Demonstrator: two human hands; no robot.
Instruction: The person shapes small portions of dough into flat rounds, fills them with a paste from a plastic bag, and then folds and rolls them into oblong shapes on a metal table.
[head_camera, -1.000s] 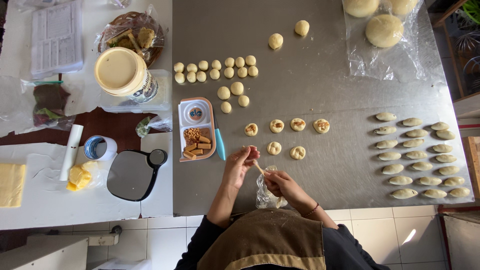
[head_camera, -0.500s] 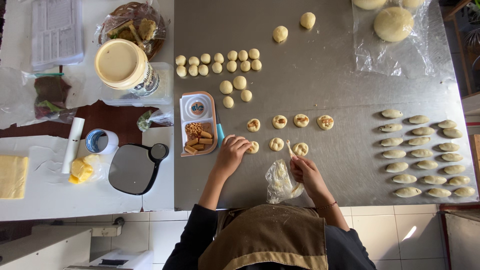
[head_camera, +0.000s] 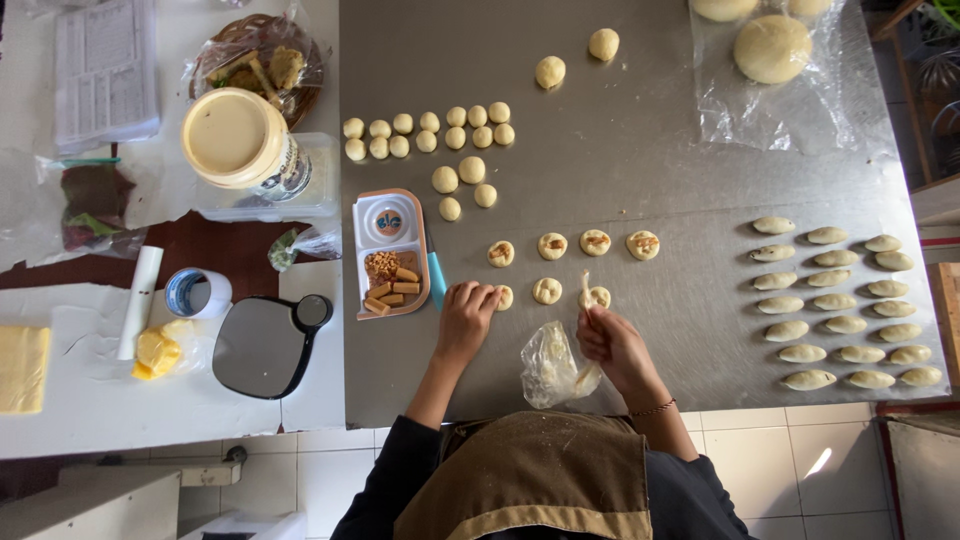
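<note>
Steel worktable, one person at near edge, both hands over the dough.

Left hand: fingers curled, tips pressing a small dough round just right of it; contact w/ the round, not lifted. Divided tray w/ filling pieces sits just left of that hand; blue tool lies between tray and hand.

Right hand: closed on a thin pale stick, tip set into another dough round at its far end. Plastic bag lies near, between the two hands.

Between the two worked rounds: one indented round. Far of these, a row of four filled rounds. Plain dough balls grouped further off, left of centre. Finished folded pieces in rows at right, well apart from hands.
</note>
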